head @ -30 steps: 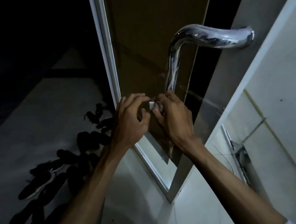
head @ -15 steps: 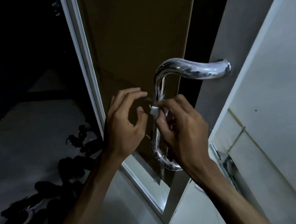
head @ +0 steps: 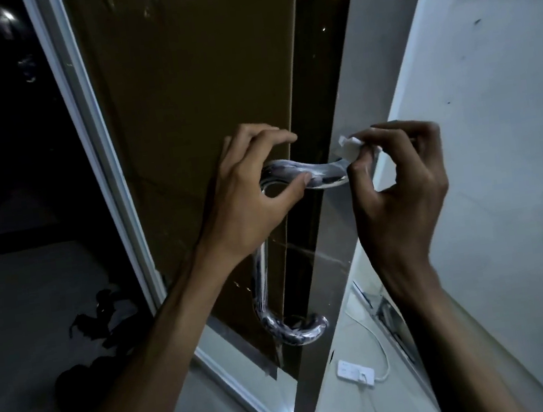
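door handle (head: 323, 174), just one, chrome, left hand (head: 248, 195) curled round it. right hand (head: 402, 185) pinches one white scrap (head: 348, 148) at its end.

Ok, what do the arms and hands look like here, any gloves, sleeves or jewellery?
Both are bare: the left hand and right hand wear no gloves, and no ring shows on the fingers. No watch or band sits on either wrist. The forearms are uncovered for nearly all their visible length.

Head view looks down, close on door handle (head: 307, 175).
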Demonstrator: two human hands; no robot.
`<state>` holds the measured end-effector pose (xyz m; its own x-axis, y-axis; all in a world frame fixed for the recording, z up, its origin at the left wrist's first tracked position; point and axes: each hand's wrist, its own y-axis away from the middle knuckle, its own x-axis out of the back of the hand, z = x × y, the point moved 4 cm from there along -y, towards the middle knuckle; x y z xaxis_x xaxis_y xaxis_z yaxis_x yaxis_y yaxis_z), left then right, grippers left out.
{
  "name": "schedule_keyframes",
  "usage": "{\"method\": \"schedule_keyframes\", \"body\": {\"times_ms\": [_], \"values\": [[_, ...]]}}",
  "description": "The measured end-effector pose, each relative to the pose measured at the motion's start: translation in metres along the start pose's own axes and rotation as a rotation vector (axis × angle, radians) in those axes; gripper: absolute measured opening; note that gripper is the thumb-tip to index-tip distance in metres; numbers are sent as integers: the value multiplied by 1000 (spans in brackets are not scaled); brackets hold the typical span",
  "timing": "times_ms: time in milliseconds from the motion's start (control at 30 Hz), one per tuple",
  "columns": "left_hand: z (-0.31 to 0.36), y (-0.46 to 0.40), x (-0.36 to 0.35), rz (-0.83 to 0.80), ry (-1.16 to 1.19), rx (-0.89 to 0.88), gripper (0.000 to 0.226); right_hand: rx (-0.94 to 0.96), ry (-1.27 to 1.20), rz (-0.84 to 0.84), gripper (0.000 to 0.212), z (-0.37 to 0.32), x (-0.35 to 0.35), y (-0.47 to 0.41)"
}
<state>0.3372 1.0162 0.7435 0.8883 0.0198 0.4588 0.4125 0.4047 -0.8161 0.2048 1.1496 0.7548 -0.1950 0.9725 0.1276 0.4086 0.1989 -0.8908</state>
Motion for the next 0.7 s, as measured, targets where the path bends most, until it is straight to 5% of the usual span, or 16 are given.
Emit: {"method": "schedule_keyframes", "body": {"times_ms": [700], "values": [[-9, -17, -19, -120, 12, 6, 32, 14, 80, -4, 21, 34, -9, -8]]}}
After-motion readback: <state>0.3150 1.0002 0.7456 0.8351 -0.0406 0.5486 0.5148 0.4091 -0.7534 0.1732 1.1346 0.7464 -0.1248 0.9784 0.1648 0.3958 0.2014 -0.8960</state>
